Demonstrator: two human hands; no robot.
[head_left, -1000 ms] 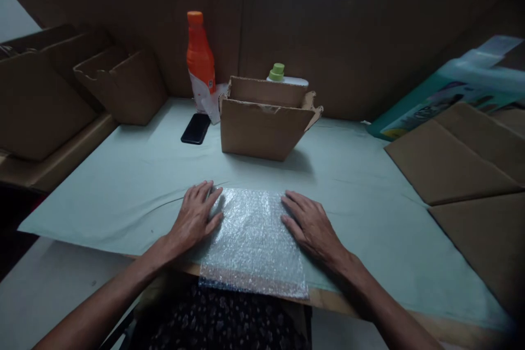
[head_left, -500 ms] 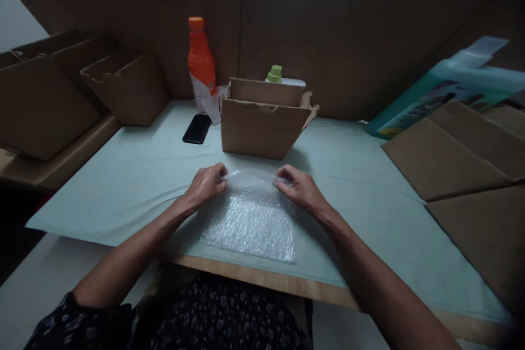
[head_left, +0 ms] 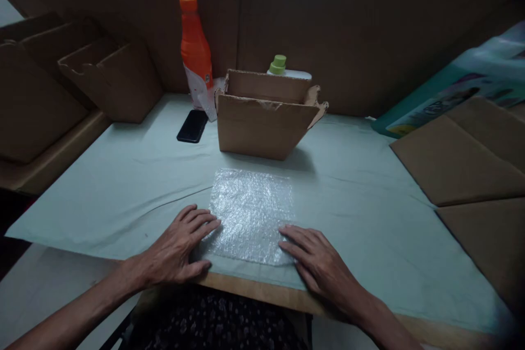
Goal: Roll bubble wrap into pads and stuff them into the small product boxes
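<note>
A clear sheet of bubble wrap (head_left: 250, 208) lies flat near the front edge of the cloth-covered table. At its left side rests my left hand (head_left: 182, 246), open, with the fingertips on the sheet's edge and the thumb on the cloth. My right hand (head_left: 318, 257) is also open, its fingertips touching the sheet's lower right side. Neither hand grips anything. Just beyond the bubble wrap stands an open cardboard box (head_left: 258, 126); what is inside it is hidden.
Behind the box are an orange bottle (head_left: 196, 49) and a green-capped bottle (head_left: 278, 65). A black phone (head_left: 192, 127) lies left of the box. Cardboard boxes (head_left: 110, 79) stand at left; flattened cardboard (head_left: 459, 158) and a teal jug (head_left: 435, 93) are at right.
Both hands have let go of the bubble wrap's far edge and drawn back toward me, fingers spreading. The raised far edge now lies flat on the table.
</note>
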